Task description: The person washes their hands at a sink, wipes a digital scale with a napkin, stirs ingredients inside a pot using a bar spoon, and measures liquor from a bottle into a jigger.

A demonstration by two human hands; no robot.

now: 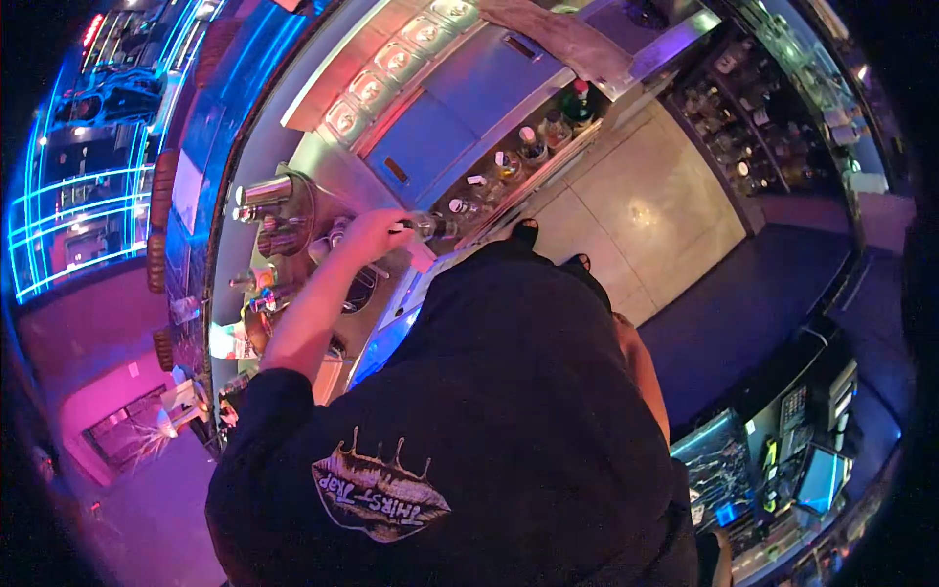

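My left hand (375,238) reaches over the bar station, its fingers closed around the neck of a clear bottle (426,227) at the near end of the bottle rail. The bottle's lower part is hard to make out. Beside it in the rail stands another bottle with a white top (462,207). My right arm hangs at my side; of my right hand (622,327) only a little shows at the edge of my black shirt, and its fingers are hidden.
Blue sliding lids (423,142) cover a steel bin behind the rail, with clear square containers (396,61) beyond. Metal shaker tins (266,193) stand left on a round tray. Bottle shelves (743,127) line the right, above a tiled floor (641,210). A payment terminal area (820,479) sits lower right.
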